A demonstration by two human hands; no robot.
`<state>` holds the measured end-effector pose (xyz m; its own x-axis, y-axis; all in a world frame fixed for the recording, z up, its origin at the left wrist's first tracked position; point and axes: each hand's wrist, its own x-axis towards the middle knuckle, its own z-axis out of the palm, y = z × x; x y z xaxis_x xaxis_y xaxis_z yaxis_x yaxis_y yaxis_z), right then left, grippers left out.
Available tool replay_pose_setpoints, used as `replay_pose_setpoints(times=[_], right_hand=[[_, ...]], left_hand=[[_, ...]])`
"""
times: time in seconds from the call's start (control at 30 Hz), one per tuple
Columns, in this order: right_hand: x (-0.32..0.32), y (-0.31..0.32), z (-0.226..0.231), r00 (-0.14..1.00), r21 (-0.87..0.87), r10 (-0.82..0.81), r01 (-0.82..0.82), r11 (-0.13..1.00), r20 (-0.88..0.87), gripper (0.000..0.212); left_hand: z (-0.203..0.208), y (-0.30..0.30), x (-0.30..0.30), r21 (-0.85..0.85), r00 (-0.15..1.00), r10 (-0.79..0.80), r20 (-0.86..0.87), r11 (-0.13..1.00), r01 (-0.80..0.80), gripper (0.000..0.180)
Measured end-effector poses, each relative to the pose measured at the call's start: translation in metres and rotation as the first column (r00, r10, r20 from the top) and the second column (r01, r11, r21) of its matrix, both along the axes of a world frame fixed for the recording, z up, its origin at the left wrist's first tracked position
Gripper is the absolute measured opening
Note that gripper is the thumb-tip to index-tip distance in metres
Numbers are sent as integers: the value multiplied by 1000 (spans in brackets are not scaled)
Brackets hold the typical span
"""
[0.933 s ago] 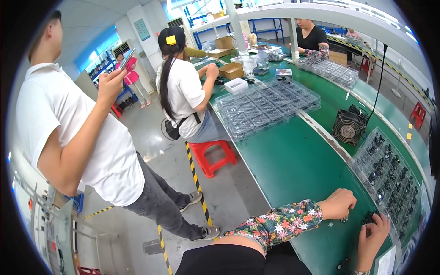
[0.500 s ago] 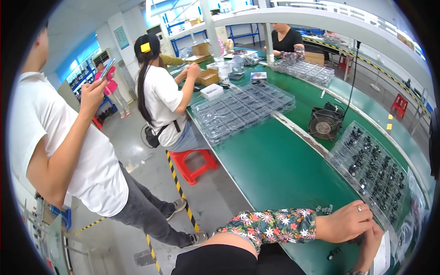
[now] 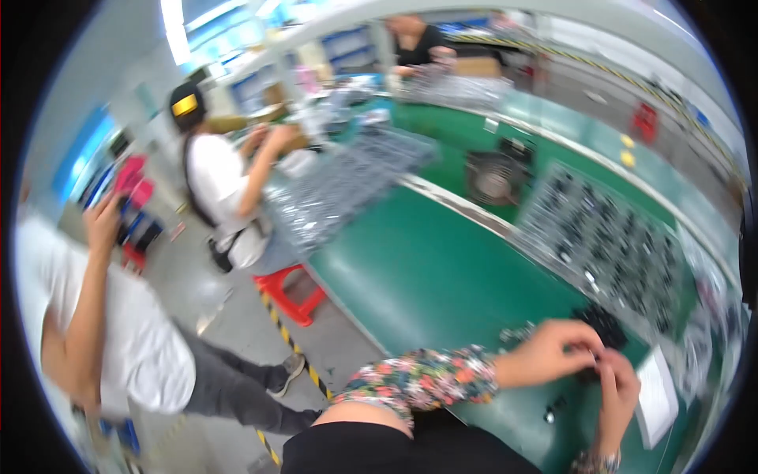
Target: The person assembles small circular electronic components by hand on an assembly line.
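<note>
My left hand [image 3: 549, 352], below a floral sleeve [image 3: 442, 381], is closed in a pinch with its fingertips against those of my right hand [image 3: 617, 387]. Whatever sits between the fingertips is small, dark and too blurred to name. Just beyond the hands lies a heap of small black parts [image 3: 602, 322] on the green bench [image 3: 426, 272]. Several small clear or grey pieces [image 3: 517, 332] lie beside my left wrist. Nearer me is a single small black part with a shiny spot [image 3: 554, 411]. A white sheet [image 3: 655, 399] lies right of my right hand.
A clear tray of black parts [image 3: 608, 245] stands beyond my hands, with a black fan [image 3: 496, 178] farther off. Clear plastic bags [image 3: 699, 347] are at the right. Stacked trays [image 3: 355, 186] lie near a seated co-worker [image 3: 221, 174]; another person [image 3: 118, 316] stands left.
The view has swung, shifting the scene leftward and blurring it. My hands have drawn slightly apart at the wrists, fingertips still meeting, and the black heap beyond them now shows.
</note>
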<state>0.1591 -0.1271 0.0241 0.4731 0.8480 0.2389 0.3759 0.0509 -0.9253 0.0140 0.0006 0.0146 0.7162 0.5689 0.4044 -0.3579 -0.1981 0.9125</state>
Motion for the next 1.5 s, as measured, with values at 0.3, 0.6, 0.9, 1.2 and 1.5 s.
replay_pose_setpoints(times=[0.3,0.6,0.9,1.2,1.5], right_hand=[[-11,26,-2,922,250,-123,29,968,366,28],[-19,18,-6,907,265,-112,1,964,407,27],[-24,18,-6,870,174,-149,74,982,471,25],[-17,17,-3,872,154,-146,82,985,468,22],[-31,19,0,842,120,-144,95,988,519,17]], left_hand=[[-12,28,-14,-594,961,-274,20,770,232,20],[-17,21,-18,-677,920,-370,126,646,352,22],[-20,21,-19,-644,928,-367,58,697,316,19],[-18,19,-5,-605,933,-360,19,739,297,15],[-18,13,-10,-489,944,-319,-81,838,242,16]])
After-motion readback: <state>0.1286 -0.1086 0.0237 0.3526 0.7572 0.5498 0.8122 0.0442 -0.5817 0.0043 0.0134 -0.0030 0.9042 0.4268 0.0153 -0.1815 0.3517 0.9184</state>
